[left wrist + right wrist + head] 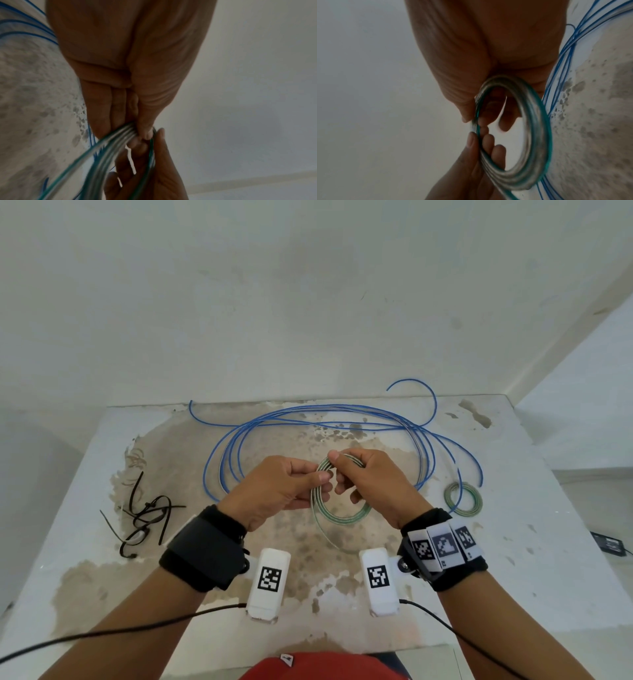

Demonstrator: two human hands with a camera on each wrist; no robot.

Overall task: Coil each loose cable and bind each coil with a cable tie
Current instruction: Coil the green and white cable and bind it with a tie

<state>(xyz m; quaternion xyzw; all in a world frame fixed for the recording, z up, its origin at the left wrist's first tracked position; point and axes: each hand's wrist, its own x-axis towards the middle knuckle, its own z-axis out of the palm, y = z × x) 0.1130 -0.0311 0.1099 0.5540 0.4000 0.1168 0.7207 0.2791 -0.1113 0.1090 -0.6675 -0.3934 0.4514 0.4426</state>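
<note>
Two hands hold one green-and-clear cable coil above the table.
The left hand (pixel 284 487) and right hand (pixel 373 484) pinch the coil (pixel 337 510) at its top; beyond lie several black ties (pixel 147 515), another small coil (pixel 463 498), one loose blue cable (pixel 325 419) on the table (pixel 513 474).

The worn white table (pixel 513 542) is bearing black plastic cable ties (pixel 144 518) at left, a loose blue cable (pixel 308 419) behind centre, and a small coiled green-and-clear cable (pixel 463 498) at right.

Loose blue cable (pixel 325 419) loops across the table (pixel 513 474) beyond my hands, black cable ties (pixel 147 515) lie left, a small green coil (pixel 463 497) right; bare tabletop nearest me.
</note>
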